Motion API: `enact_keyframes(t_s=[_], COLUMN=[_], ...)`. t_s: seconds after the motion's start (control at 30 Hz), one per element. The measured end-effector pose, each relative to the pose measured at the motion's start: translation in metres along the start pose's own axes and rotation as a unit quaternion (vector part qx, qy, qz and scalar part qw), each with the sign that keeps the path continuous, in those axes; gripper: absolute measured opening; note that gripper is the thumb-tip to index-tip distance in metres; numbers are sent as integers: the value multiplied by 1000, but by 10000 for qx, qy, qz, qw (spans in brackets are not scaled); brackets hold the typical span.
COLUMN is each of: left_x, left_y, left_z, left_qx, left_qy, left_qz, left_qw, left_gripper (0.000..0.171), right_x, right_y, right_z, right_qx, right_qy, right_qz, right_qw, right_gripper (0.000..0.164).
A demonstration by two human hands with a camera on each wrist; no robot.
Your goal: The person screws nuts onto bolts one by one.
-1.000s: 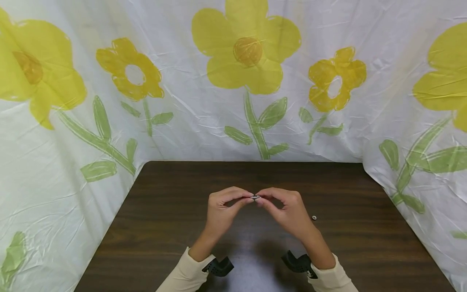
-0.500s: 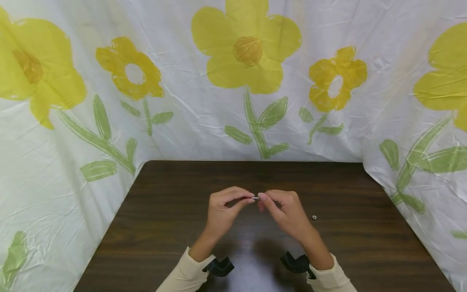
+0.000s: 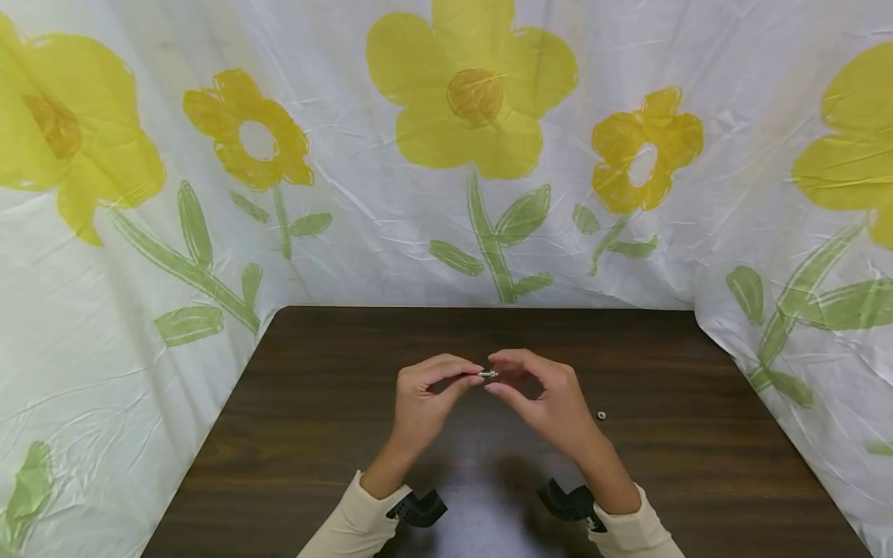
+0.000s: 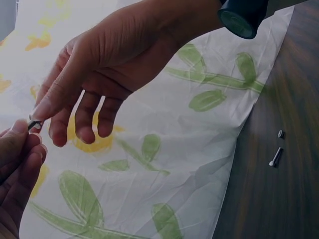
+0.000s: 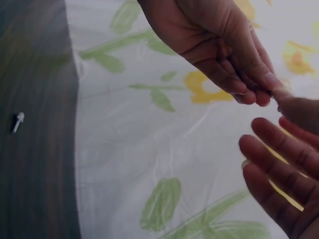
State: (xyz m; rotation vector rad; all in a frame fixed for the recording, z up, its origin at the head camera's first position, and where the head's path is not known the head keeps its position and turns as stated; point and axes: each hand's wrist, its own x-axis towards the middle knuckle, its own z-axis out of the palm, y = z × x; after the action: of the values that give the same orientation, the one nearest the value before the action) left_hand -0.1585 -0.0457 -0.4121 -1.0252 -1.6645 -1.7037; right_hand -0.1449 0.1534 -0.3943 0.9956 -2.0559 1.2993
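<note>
A small silver bolt [image 3: 488,374] lies crosswise between the two hands in the head view, with a wider part near its right end. My left hand [image 3: 425,395] pinches its left end between thumb and fingers. Around the other end, the thumb and index finger of my right hand [image 3: 547,395] are spread apart, one on each side. The left wrist view has the bolt [image 4: 34,124] partly hidden by fingertips. In the right wrist view the fingers of my right hand [image 5: 284,164] are spread, below the pinching left hand [image 5: 219,50].
A small nut [image 3: 601,416] rests on the dark wooden table [image 3: 335,434], right of the right wrist. Another bolt [image 4: 275,157] lies near the nut in the left wrist view. The right wrist view shows a bolt [image 5: 18,122] on the tabletop. A flowered curtain [image 3: 349,256] surrounds the table.
My right hand pinched the bolt's right end in the earlier frames; its thumb and index finger are now apart. My left hand keeps its pinch, nearly in the same place.
</note>
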Motion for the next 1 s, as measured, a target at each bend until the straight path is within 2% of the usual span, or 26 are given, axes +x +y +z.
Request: enact_keyframes(t_s=[0.17,0.37,0.8,1.0], left_x=[-1,-1,-1,-1], left_y=[0,0,0,1], left_z=[0,0,2,3], left_qx=[-46,-72,-35,-27], left_qy=[-7,-50,-121,-124], left_qz=[-10,32,22,27], left_qw=[10000,10000,9999,9999], left_gripper=[21,23,23,24], right_x=[1,1,-1,-1], right_y=[1,1,-2,-4], right_z=[0,0,2,0], right_qx=[172,152,53,60], right_qy=[175,195,-108,-220], right_qz=[-380,-407,188,404], right_qw=[9990,9989,9998,9989], right_gripper=[43,37,16,23])
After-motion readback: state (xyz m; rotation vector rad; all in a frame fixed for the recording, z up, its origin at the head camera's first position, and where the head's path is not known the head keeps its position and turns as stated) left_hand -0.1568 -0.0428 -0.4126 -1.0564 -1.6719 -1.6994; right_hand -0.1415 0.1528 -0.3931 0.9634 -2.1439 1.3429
